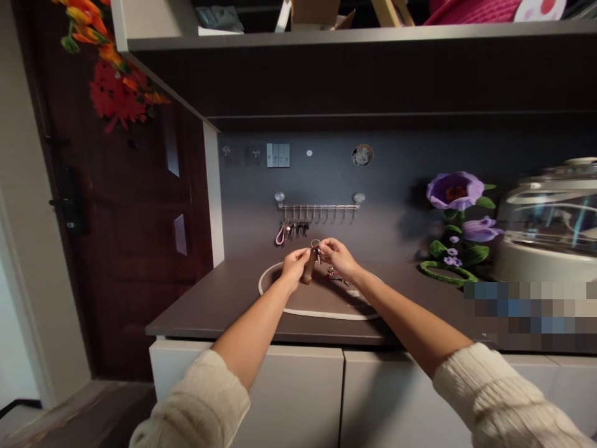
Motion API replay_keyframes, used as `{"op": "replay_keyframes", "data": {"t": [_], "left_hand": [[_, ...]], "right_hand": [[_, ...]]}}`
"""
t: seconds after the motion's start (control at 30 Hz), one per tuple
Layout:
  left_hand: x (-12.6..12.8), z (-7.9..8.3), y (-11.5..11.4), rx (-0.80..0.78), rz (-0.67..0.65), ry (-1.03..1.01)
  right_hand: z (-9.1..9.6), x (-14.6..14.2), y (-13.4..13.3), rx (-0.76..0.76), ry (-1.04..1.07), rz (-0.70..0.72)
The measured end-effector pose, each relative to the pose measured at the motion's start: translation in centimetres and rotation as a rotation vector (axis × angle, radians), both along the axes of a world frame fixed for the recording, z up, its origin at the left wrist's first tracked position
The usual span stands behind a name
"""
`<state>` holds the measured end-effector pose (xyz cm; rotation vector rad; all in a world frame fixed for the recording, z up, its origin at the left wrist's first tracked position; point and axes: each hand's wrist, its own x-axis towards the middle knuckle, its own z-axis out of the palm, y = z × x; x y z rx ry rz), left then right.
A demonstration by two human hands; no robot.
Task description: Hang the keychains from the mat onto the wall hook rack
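Observation:
Over the counter, my left hand point(295, 266) is closed on a key ring with a brown strap-like fob point(308, 272) hanging from it. My right hand point(337, 257) pinches the same key ring point(316, 243) from the other side, with small dark and metal pieces between the fingertips. Below and behind my right hand, a bunch of keys point(334, 274) with a red part lies on an oval mat point(321, 313) with a pale rim. Just beyond the hands, a metal hook rack point(321, 207) on the wall carries several hanging keys point(298, 228) at its left end, one with a pink loop point(280, 235).
A purple flower ornament point(456, 193) stands on the counter point(209, 308) at the right, beside a clear-lidded appliance point(550, 218). A shelf point(373, 37) overhangs the counter. To the left is a dark red door point(121, 261); white cabinet doors point(298, 392) lie below.

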<state>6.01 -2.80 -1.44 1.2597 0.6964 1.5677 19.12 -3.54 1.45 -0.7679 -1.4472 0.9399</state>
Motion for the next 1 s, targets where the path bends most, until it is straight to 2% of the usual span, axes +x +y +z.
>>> {"op": "replay_keyframes", "data": {"t": [0.27,0.5,0.7,1.0], "left_hand": [[0.3,-1.2,1.8,0.005,0.250,-0.053],[0.5,-1.0,1.6,-0.035,0.311,0.005],[0.5,-1.1,1.8,-0.043,0.302,0.036],[0.5,-1.7,2.6,-0.053,0.335,0.091]], "right_hand": [[3.3,-0.3,3.9,0.066,-0.002,-0.159],[5.6,-0.9,7.4,0.097,-0.043,-0.386],[6.1,-1.4,10.5,0.069,-0.058,-0.607],[5.7,-1.9,12.2,-0.065,0.062,-0.670]]}}
